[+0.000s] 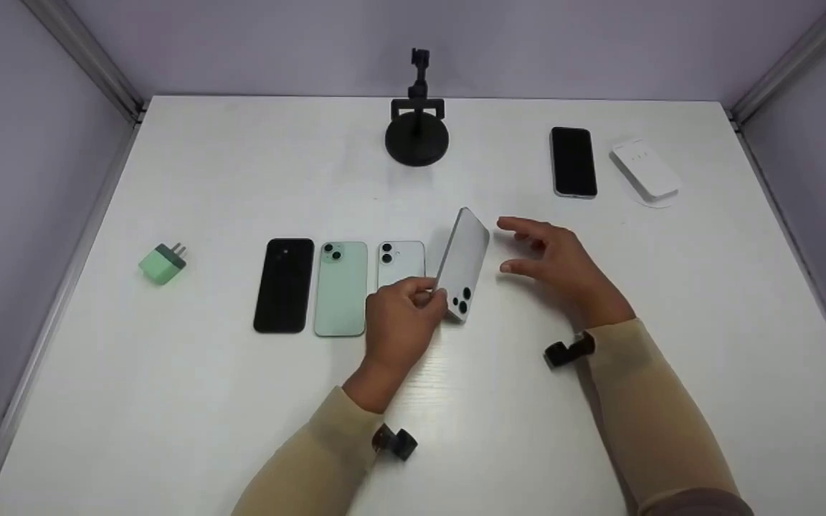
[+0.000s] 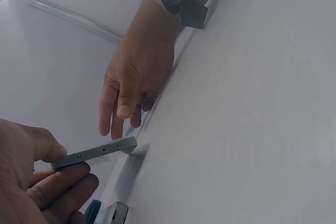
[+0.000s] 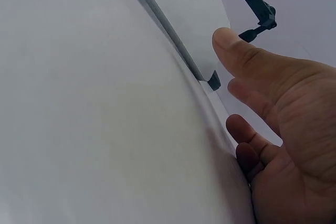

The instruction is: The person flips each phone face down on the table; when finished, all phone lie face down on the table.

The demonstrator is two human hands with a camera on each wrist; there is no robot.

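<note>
In the head view my left hand (image 1: 404,319) pinches the near left edge of a white smartphone (image 1: 466,258) between thumb and fingers. The phone is tilted up on its side, its camera lenses toward me. From the left wrist view, its thin edge (image 2: 97,152) shows between thumb and fingers. My right hand (image 1: 560,261) is just right of the phone, apart from it, with thumb and fingers spread and nothing between them. Left of the held phone lie a second white phone (image 1: 401,259), partly hidden by my left hand, a mint green phone (image 1: 341,294) and a black phone (image 1: 284,287).
A green charger plug (image 1: 162,265) lies at the left of the white table (image 1: 205,416). A black stand (image 1: 416,140) with a round base is at the back middle. Toward the back right are a dark-screened phone (image 1: 573,163) and a white rectangular device (image 1: 646,170).
</note>
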